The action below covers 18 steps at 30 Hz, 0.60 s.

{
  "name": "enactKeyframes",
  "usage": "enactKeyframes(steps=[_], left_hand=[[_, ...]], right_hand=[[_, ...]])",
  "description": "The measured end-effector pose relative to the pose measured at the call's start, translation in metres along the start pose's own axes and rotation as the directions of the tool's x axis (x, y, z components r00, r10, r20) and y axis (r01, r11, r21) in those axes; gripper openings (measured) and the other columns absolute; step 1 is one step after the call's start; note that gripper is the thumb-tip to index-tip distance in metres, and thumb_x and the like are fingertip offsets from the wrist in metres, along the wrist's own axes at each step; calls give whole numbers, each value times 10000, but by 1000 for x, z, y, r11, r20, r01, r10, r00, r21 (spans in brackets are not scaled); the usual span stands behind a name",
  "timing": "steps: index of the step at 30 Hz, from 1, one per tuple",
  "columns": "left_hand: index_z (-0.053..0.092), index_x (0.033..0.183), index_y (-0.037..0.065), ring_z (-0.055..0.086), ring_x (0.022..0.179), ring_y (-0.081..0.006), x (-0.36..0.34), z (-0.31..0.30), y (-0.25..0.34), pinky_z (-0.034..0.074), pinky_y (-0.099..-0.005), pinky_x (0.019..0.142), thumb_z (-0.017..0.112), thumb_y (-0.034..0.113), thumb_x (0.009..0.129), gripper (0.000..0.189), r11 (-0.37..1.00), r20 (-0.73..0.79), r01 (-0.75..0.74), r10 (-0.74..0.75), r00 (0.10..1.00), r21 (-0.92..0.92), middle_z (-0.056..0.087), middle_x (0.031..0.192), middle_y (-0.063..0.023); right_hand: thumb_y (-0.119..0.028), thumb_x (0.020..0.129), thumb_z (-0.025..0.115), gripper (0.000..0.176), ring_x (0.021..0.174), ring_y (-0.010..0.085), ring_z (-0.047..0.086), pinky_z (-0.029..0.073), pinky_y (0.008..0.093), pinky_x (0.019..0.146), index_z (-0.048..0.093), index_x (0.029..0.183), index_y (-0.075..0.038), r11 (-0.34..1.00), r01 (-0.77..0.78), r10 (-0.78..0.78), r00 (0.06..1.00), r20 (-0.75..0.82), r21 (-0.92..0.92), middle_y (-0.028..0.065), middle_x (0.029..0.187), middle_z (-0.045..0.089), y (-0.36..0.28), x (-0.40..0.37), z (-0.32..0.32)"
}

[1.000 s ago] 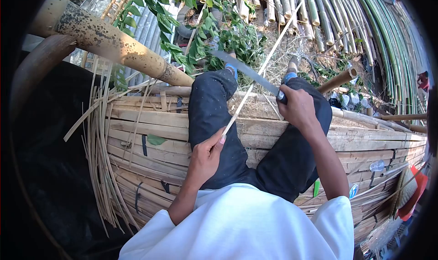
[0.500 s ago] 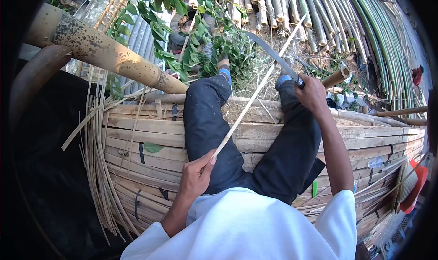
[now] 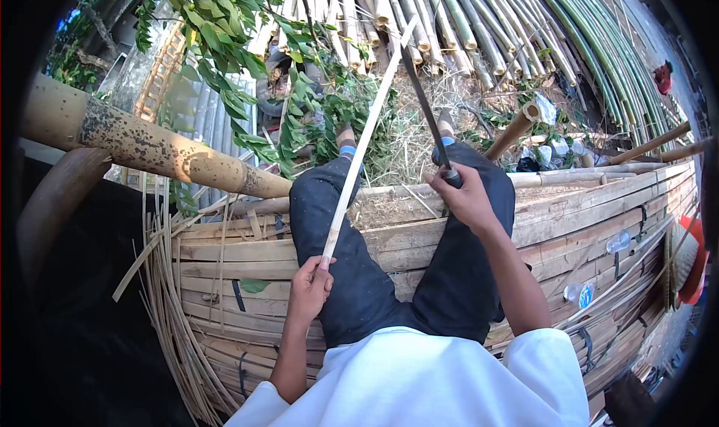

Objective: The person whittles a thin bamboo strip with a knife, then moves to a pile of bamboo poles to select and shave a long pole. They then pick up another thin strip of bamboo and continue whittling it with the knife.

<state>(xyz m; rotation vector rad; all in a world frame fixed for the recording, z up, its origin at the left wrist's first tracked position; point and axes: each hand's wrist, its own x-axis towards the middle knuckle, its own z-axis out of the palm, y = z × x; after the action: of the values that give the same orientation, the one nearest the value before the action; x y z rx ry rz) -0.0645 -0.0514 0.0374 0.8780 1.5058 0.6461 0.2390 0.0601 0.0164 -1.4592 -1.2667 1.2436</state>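
Note:
Closed round the near end of a long pale bamboo strip (image 3: pixel 367 139), my left hand (image 3: pixel 308 286) rests over my left thigh. The strip slants up and away toward the bamboo poles. My right hand (image 3: pixel 466 195) grips the dark handle of a machete (image 3: pixel 427 101) above my right knee. Its long narrow blade points away from me and leans left, the tip overlapping the strip's far end in this view. Between my legs lies the stack of flat bamboo slats (image 3: pixel 404 236) on which I sit.
Bamboo poles (image 3: pixel 449 30) lie in rows ahead. A thick spotted bamboo pole (image 3: pixel 161 146) crosses at the left, beside leafy branches (image 3: pixel 225 68). Thin strips (image 3: pixel 161 300) hang over the left edge. Plastic cups (image 3: pixel 579 294) and a woven hat (image 3: pixel 680 258) are at the right.
The machete has swung from a leftward slant to a steeper one, and my right hand has come lower and left. The strip now stands more upright, its far end shifted left.

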Motion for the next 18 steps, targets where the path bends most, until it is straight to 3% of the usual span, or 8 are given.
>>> enactKeyframes(steps=[2, 3, 5, 6, 10, 13, 17, 18], left_hand=[[574, 1073, 16, 371, 497, -20, 7, 3, -1, 295, -184, 436, 484, 273, 1000, 282, 999, 28, -27, 26, 999, 28, 467, 615, 32], [572, 1066, 8, 377, 501, -24, 8, 4, -1, 302, -189, 443, 487, 270, 1000, 284, 998, 48, -44, 42, 998, 41, 470, 615, 29], [574, 1057, 4, 385, 507, -29, 5, 6, 3, 310, -196, 453, 496, 261, 996, 275, 998, 68, -46, 42, 997, 51, 476, 616, 25], [576, 1055, 5, 386, 508, -29, 3, 7, 5, 310, -196, 453, 501, 256, 994, 269, 996, 70, -52, 47, 996, 68, 478, 615, 24], [584, 1062, 16, 392, 510, -27, -6, 6, 13, 310, -194, 454, 517, 246, 986, 251, 993, 80, -74, 67, 995, 90, 489, 625, 23], [589, 1075, 29, 363, 483, -13, -10, 1, 21, 275, -186, 426, 526, 246, 982, 244, 993, 82, -95, 89, 993, 75, 472, 621, 32], [592, 1083, 71, 303, 423, -3, -9, -26, 38, 218, -181, 376, 501, 275, 992, 242, 984, -157, -149, 133, 979, -94, 415, 599, 52], [593, 1105, 70, 310, 434, -4, -8, -30, 43, 228, -179, 385, 501, 278, 992, 254, 982, -185, -170, 152, 971, -84, 419, 602, 51]], right_hand=[[-232, 864, 693, 353, 545, 55, 334, 289, 284, 477, 527, 663, 5, 999, -34, 33, 999, 22, 33, 0, 537, 408, 0, -16, 22], [-244, 858, 682, 315, 484, 119, 437, 350, 330, 483, 546, 721, 5, 992, 83, -88, 995, -47, -95, 72, 528, 466, 5, -19, 31], [-239, 863, 670, 267, 462, 224, 501, 395, 358, 485, 559, 735, -33, 934, 117, -159, 982, -101, -337, 78, 512, 478, 5, -29, 46], [-223, 821, 670, 188, 569, 337, 585, 448, 418, 531, 577, 785, -63, 845, 150, -218, 973, -75, -513, 138, 589, 550, 12, -31, 49], [-187, 767, 663, 177, 611, 346, 610, 463, 465, 546, 535, 834, -85, 759, 244, -358, 931, -75, -604, 125, 636, 590, 25, -36, 59], [-202, 777, 656, 187, 623, 347, 615, 470, 473, 558, 523, 829, -82, 727, 195, -276, 961, -20, -659, 125, 649, 601, 26, -37, 58], [-201, 784, 628, 151, 650, 362, 624, 471, 485, 568, 600, 845, -65, 706, 129, -103, 992, 79, -697, 156, 658, 616, 17, -51, 36], [-211, 816, 643, 173, 568, 313, 611, 462, 446, 536, 614, 816, -40, 807, 195, -187, 980, 72, -557, 127, 595, 576, 25, -53, 33]])
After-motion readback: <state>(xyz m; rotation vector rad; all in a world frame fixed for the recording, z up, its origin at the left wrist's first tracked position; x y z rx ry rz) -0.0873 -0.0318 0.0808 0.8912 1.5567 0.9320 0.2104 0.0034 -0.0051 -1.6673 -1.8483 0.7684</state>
